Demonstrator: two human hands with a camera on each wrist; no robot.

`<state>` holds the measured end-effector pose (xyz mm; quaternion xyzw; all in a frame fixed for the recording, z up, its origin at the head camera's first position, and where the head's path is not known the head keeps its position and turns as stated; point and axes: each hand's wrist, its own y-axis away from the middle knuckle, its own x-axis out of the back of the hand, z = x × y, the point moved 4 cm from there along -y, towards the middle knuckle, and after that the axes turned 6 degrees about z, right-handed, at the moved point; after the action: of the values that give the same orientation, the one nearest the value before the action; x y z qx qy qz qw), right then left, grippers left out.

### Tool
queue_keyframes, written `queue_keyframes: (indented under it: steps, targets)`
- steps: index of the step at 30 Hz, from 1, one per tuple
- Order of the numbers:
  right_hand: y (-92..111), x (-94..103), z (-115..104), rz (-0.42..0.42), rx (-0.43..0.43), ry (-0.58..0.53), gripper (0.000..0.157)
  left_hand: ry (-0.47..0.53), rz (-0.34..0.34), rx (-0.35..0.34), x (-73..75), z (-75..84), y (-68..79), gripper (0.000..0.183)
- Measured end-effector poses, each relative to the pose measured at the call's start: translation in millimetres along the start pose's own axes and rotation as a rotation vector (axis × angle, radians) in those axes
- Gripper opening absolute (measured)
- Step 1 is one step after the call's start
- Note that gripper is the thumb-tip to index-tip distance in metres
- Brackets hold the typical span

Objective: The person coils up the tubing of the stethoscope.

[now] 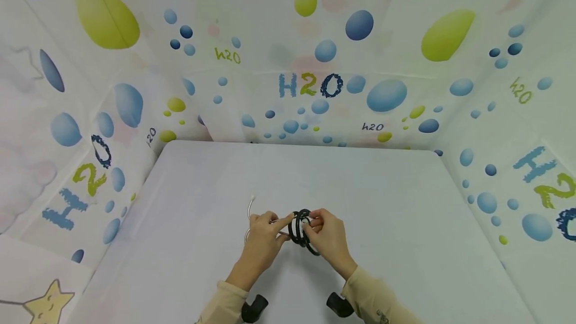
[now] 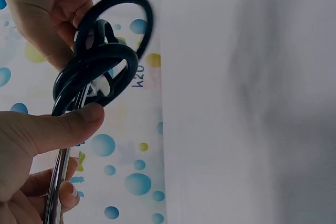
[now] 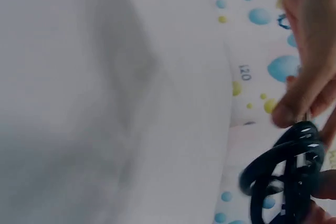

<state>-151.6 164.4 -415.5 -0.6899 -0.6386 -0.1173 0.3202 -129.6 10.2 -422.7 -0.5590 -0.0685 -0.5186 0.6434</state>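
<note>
A stethoscope is held up over the white table between both hands. Its black tubing (image 1: pixel 297 229) is wound into several loops, clustered around the lower end of the silver ear tubes (image 2: pixel 55 192). My left hand (image 1: pixel 263 239) grips the ear tubes, with the thumb lying over them close to the loops. One bent ear tube (image 1: pixel 249 207) with a pale tip sticks up beyond this hand. On the other side, my right hand (image 1: pixel 330 239) pinches the coiled tubing. A loose loop hangs below its fingers, and its fingertips are partly hidden behind the loops in the left wrist view.
The white table (image 1: pixel 382 204) spreads out around the hands. Cloth walls (image 1: pixel 252 99) printed with bubbles and lettering enclose its back and sides. Two black devices (image 1: pixel 255 309) show beside the wrists near the bottom edge.
</note>
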Motion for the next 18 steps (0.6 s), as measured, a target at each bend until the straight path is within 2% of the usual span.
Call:
queue_keyframes:
  steps: [2,4,8,10,12,14,18]
  targets:
    - [5.4,-1.7,-4.1,0.081,0.066,0.091,0.017,0.004,0.0,0.018,0.8,-1.0,1.7,0.049]
    - [8.9,-2.7,-3.0,0.13,0.065,0.127,0.021,0.014,0.005,0.038,1.7,-2.0,2.3,0.049]
    - [12.8,-4.5,8.5,0.137,-0.057,0.0,0.028,0.05,0.017,0.078,4.1,-4.5,2.3,0.049]
    - [14.1,-4.4,13.6,0.146,-0.086,-0.067,0.028,0.066,0.018,0.101,5.6,-5.9,2.5,0.049]
    - [15.4,-3.6,15.4,0.157,-0.05,-0.086,0.024,0.075,0.008,0.121,6.1,-7.6,2.9,0.048]
    - [15.5,-1.7,14.3,0.164,0.018,-0.054,0.02,0.081,-0.002,0.138,6.4,-8.9,3.1,0.048]
    - [13.0,1.1,8.9,0.082,0.077,-0.086,0.013,0.085,-0.017,0.154,6.3,-10.7,2.1,0.048]
